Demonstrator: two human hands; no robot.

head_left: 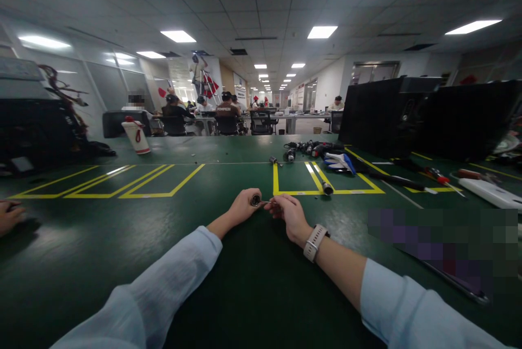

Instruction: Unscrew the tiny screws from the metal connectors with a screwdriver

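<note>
My left hand [243, 206] is closed around a round, dark metal connector [255, 200], its open end facing me. My right hand [290, 213], with a pale watch [315, 242] on the wrist, pinches a thin metal rod [266, 203] that points left at the connector. Whether the rod touches the connector is too small to tell. Both hands are just above the green table [228, 273]. Beyond my right hand a similar metal cylinder [327, 188] lies on the yellow tape, and a smaller metal piece [273, 160] lies farther back.
Several dark connectors and cables [305, 149] lie behind, beside blue-and-white gloves [340, 162]. To the right are a red screwdriver [442, 178] and a white power strip [491, 190]. A cup [136, 136] stands at the back left. Another person's hand [8, 214] rests at the left edge.
</note>
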